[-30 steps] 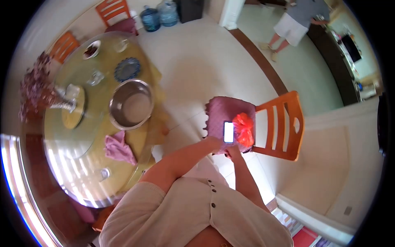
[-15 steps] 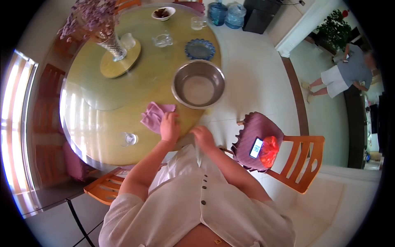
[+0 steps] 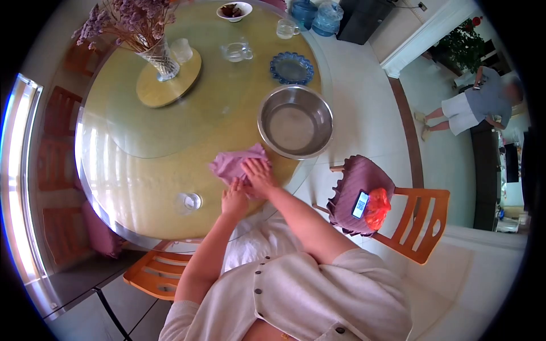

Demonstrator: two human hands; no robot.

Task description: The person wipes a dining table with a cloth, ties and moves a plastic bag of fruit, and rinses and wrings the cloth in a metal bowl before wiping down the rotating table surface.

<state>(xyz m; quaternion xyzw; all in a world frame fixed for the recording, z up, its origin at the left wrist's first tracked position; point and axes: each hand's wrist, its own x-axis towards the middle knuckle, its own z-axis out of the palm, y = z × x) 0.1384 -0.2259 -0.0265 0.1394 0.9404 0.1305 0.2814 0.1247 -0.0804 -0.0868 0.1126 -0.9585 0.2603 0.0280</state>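
Observation:
A pink cloth (image 3: 230, 163) lies rumpled on the round table near its front edge. My right hand (image 3: 259, 175) rests flat on the cloth's right part, fingers spread. Beside it, my left hand (image 3: 235, 199) touches the near edge of the cloth with its fingers stretched out. Just beyond my right hand stands a wide steel basin (image 3: 296, 122), with nothing visible inside, close to the table's right edge. A small clear glass (image 3: 190, 202) sits to the left of my left hand.
On the table (image 3: 142, 187) are a blue scalloped dish (image 3: 291, 69), glass mugs (image 3: 237, 52), a white bowl (image 3: 234, 11) and a vase of dried flowers (image 3: 161, 58). A chair (image 3: 367, 170) at right carries a phone (image 3: 360, 204) and red bag (image 3: 377, 208). A person (image 3: 483, 102) stands beyond the doorway.
My right hand has moved left from the table's edge onto the cloth. The cloth is spread wider, and my left hand has shifted to its near edge. The view has shifted slightly.

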